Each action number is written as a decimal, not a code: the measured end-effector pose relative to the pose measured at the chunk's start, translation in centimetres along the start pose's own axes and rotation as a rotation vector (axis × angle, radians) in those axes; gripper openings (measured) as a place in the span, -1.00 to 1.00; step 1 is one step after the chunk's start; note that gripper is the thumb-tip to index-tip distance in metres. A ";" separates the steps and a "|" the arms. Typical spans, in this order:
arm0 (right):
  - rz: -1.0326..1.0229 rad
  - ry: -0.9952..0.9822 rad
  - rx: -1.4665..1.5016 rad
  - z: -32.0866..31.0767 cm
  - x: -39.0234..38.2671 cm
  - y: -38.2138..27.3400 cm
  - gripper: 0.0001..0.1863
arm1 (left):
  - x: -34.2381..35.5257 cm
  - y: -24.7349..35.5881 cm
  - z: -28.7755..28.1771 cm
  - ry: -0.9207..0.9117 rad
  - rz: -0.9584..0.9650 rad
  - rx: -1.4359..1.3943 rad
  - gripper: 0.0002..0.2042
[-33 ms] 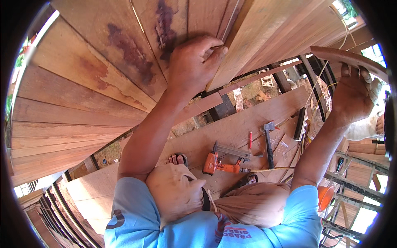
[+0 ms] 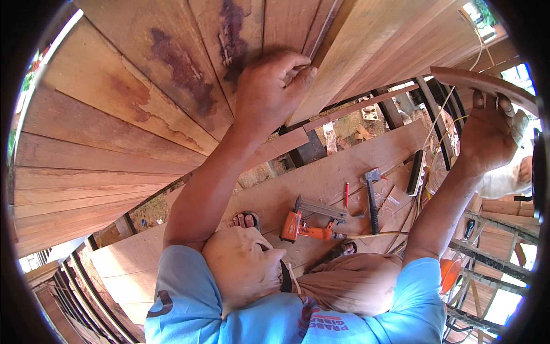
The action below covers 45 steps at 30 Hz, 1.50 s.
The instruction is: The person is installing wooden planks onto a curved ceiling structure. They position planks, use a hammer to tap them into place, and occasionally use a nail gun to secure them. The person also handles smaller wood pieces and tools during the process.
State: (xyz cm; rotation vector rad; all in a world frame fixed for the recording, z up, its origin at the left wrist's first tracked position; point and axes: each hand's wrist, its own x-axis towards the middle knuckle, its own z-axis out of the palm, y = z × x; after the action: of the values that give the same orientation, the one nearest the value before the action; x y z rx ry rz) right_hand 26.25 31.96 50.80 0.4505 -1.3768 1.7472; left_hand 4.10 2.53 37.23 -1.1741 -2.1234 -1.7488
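Overhead in the picture, my left hand (image 2: 272,92) rests against the fan of wooden slats (image 2: 132,120), some with dark purple-brown stains. Its fingers are curled with the thumb pressed to them, beside a lighter board (image 2: 344,51); whether anything is pinched is hidden. My right hand (image 2: 484,137), at the right, grips a curved wooden strip (image 2: 458,77) from below, fingers wrapped at its edge. Below, on plywood, lie an orange nail gun (image 2: 292,226) with a hose, a red pencil (image 2: 347,195), a hammer (image 2: 372,180) and a black-edged long tool (image 2: 416,172).
A plywood platform (image 2: 258,195) spans dark beams with gaps showing rubble below. An orange bucket (image 2: 450,274) is at lower right beside a metal framework (image 2: 492,252). Cables run up on the right. Part of another person (image 2: 524,169) shows at the right edge. My sandalled feet are below me.
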 end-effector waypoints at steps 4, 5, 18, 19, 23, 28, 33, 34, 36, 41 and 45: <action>0.076 0.044 -0.034 0.8 -0.7 1.1 -0.55 | -1.7 -1.2 0.1 -0.089 -0.108 0.054 -0.75; 0.116 0.104 -0.063 0.9 -1.0 1.0 -0.56 | -2.3 -2.0 0.4 -0.110 -0.111 0.055 -0.74; 1.047 -0.092 -0.492 2.4 -18.0 11.6 -0.65 | -14.2 -7.6 0.6 -0.622 -0.529 -0.167 -0.57; 1.124 -0.078 -0.500 3.6 -19.0 11.7 -0.60 | -14.7 -7.1 1.0 -0.676 -0.554 -0.210 -0.55; 1.421 -0.205 -0.373 3.5 -22.5 12.4 -0.53 | -15.8 -5.5 3.9 -0.906 -0.622 -0.402 -0.55; 1.485 -0.090 -0.188 3.0 -25.6 12.4 -0.49 | -17.7 -5.6 7.0 -0.937 -0.712 -0.403 -0.59; 1.487 -0.073 -0.217 1.6 -27.6 12.3 -0.51 | -16.6 -4.7 7.1 -1.032 -0.665 -0.308 -0.59; 1.485 -0.073 -0.222 1.3 -28.1 12.4 -0.51 | -16.3 -4.5 6.9 -1.075 -0.647 -0.260 -0.59; 1.507 -0.096 -0.273 0.8 -28.4 12.5 -0.52 | -16.9 -5.0 6.8 -1.059 -0.629 -0.272 -0.60; 1.582 0.013 -0.304 -0.5 -31.3 12.9 -0.53 | -18.2 -6.6 6.9 -1.022 -0.681 -0.264 -0.63; 1.683 -0.052 -0.525 -2.5 -33.9 13.7 -0.49 | -19.5 -7.9 7.1 -0.890 -0.715 -0.303 -0.66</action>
State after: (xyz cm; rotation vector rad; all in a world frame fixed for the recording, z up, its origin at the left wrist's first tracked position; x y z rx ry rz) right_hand 35.66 20.49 17.29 -1.3628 -2.3907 2.2874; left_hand 14.79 -0.43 18.00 -1.6277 -3.1818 -2.1256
